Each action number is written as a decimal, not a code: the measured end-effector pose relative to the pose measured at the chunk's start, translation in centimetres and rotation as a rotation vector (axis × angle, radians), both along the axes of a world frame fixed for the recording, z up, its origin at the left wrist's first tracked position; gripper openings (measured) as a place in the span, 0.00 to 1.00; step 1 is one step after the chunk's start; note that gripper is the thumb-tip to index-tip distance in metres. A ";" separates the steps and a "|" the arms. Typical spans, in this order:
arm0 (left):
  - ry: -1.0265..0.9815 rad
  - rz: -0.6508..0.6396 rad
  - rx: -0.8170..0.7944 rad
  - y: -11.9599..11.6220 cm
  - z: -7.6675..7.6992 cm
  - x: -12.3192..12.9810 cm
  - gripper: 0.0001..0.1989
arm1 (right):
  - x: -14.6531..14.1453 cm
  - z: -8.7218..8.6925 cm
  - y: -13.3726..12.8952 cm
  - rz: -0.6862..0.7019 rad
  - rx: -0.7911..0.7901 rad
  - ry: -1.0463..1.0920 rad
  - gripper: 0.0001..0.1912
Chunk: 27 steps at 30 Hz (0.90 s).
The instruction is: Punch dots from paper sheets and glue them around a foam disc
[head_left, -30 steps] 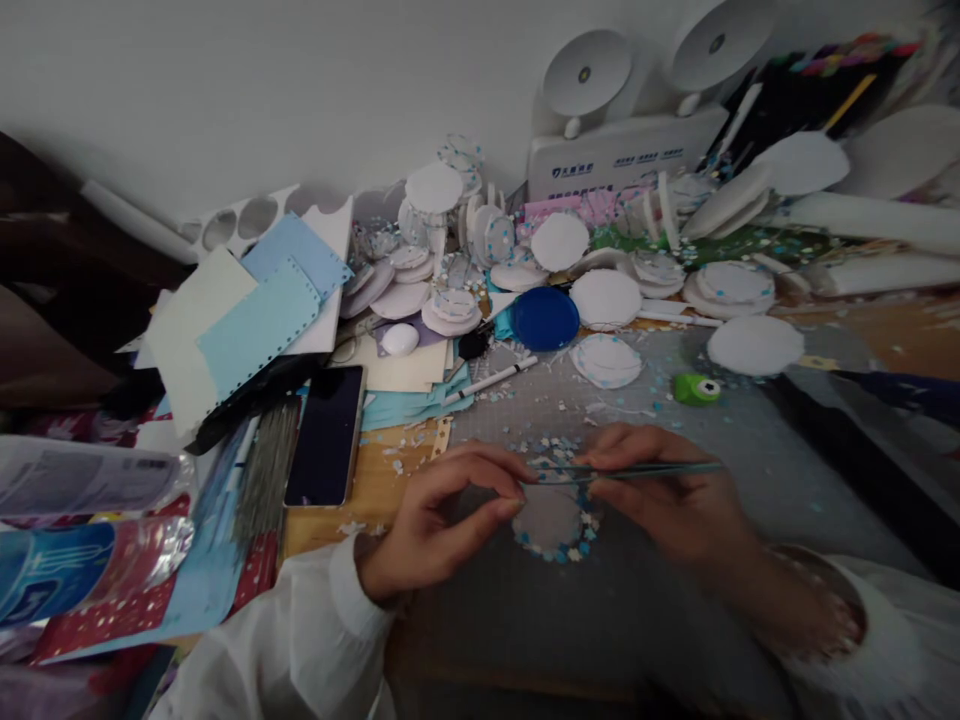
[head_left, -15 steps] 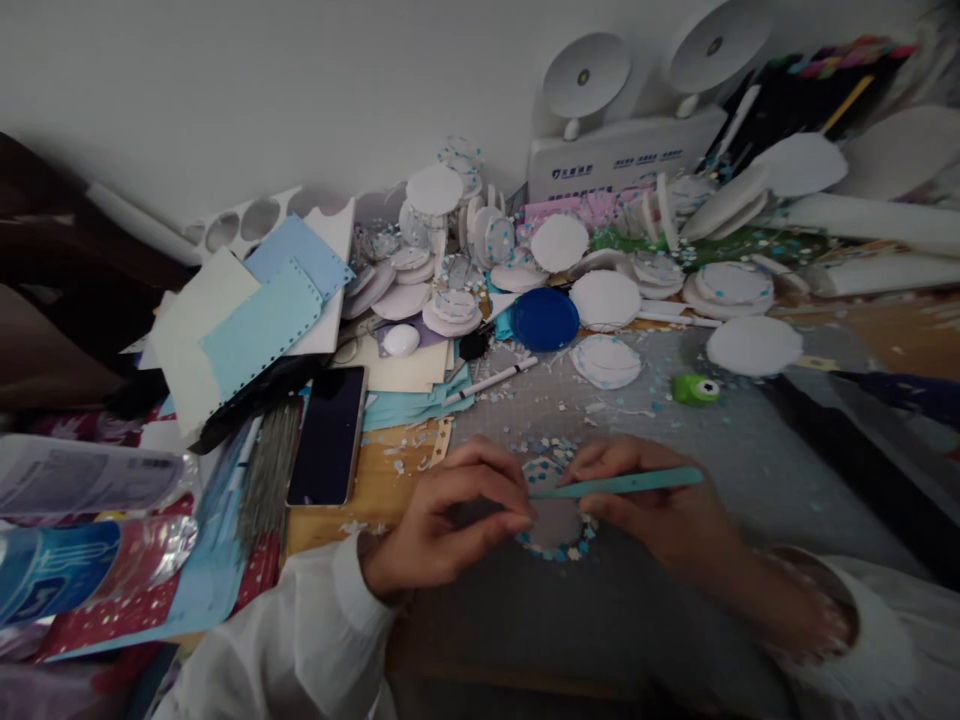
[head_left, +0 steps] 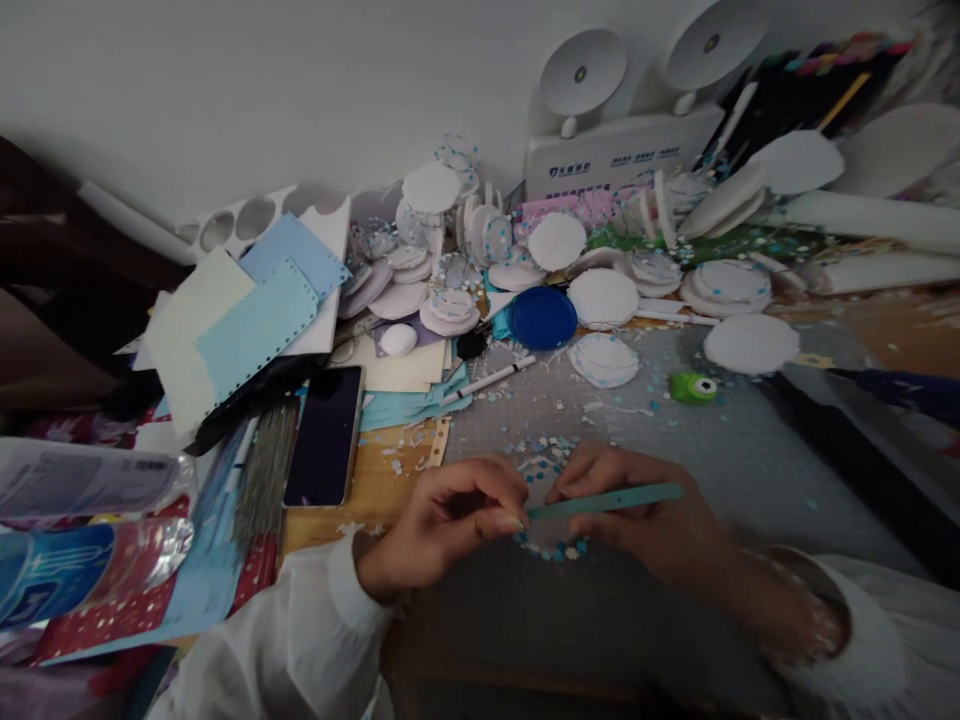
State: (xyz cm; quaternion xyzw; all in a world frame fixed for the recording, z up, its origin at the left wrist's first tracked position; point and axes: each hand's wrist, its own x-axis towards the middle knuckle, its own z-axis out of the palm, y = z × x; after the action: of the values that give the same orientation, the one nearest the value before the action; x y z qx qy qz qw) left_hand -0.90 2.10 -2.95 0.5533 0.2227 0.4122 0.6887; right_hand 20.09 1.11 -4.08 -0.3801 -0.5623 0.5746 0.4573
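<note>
My right hand [head_left: 637, 500] grips a pair of slim teal tweezers [head_left: 622, 499], whose narrow end points left. At that end, the thumb and fingers of my left hand [head_left: 457, 515] are pinched together; whatever is between them is too small to make out. Below both hands lies a round ring [head_left: 559, 553] edged with tiny blue and white paper flowers, partly hidden by the fingers. Loose little paper flowers [head_left: 547, 445] are scattered just beyond it on the grey cutting mat [head_left: 517, 410].
White discs [head_left: 602, 298], a blue lid [head_left: 542, 318] and a green paper punch [head_left: 692, 388] stand behind the hands. On the left are a phone [head_left: 324, 435], thin wires [head_left: 266, 475], coloured paper [head_left: 259, 325] and plastic bottles [head_left: 67, 565]. A white lamp unit [head_left: 622, 150] stands against the wall.
The tweezers have shifted slightly left and down with my right hand, their tip staying at my left fingertips. My left hand has moved a little left, still pinched.
</note>
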 end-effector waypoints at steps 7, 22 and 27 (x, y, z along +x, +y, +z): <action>-0.017 -0.006 -0.077 -0.2 0.0 0.0 0.03 | 0.2 0.2 0.1 0.035 0.057 -0.007 0.07; -0.041 -0.051 -0.157 -0.2 -0.4 0.1 0.05 | 0.7 0.5 0.1 0.106 0.130 -0.015 0.03; -0.037 -0.081 -0.170 -0.2 -0.4 0.2 0.06 | 0.8 0.3 0.0 0.127 0.137 0.009 0.05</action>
State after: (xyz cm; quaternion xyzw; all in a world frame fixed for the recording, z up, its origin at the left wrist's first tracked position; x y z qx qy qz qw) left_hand -0.72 1.87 -3.38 0.4939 0.2216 0.3736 0.7533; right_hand 20.87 1.12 -3.77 -0.3090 -0.6212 0.5642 0.4475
